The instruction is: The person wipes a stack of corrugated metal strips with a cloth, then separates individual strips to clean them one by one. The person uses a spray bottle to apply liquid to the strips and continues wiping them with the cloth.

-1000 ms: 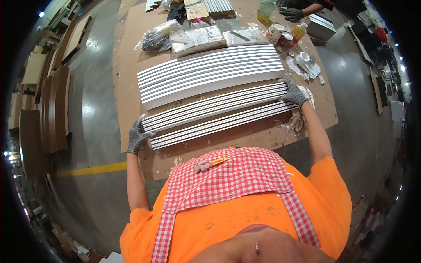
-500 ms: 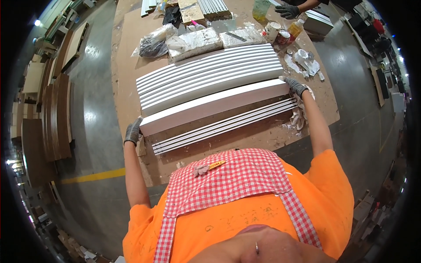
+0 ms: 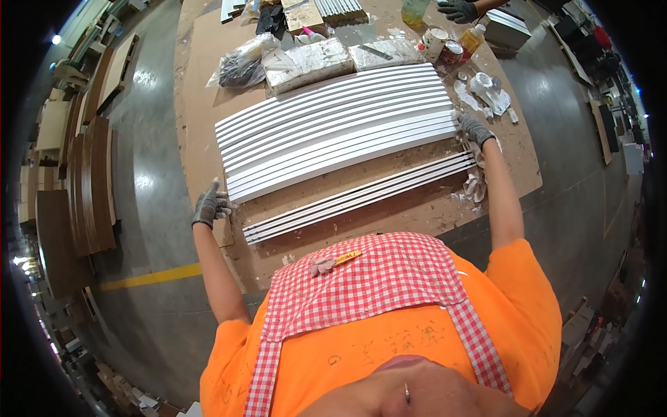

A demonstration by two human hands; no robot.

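A wide row of long white strips (image 3: 340,125) lies on the worktable, packed side by side and curved by the lens. My left hand (image 3: 212,205), in a grey glove, is just off the row's near left corner with its fingers spread and nothing in them. At the right end, my gloved right hand (image 3: 475,129) rests against the strip ends, fingers stretched out rather than wrapped round them. Nearer to me is a narrower bundle of white strips (image 3: 358,198), apart from the row. A crumpled cloth (image 3: 475,186) lies by that bundle's right end.
Two paint-smeared blocks (image 3: 309,66) stand behind the row, with a plastic bag (image 3: 243,62) to their left. Cans (image 3: 452,52) and a yellow bottle (image 3: 472,38) are at the far right, near another person's gloved hand (image 3: 458,10). The brown tabletop (image 3: 201,90) carries paint spots.
The group of strips held tilted between both hands now lies flat against the row, its white edges up. My left hand has let go and opened; my right hand has loosened.
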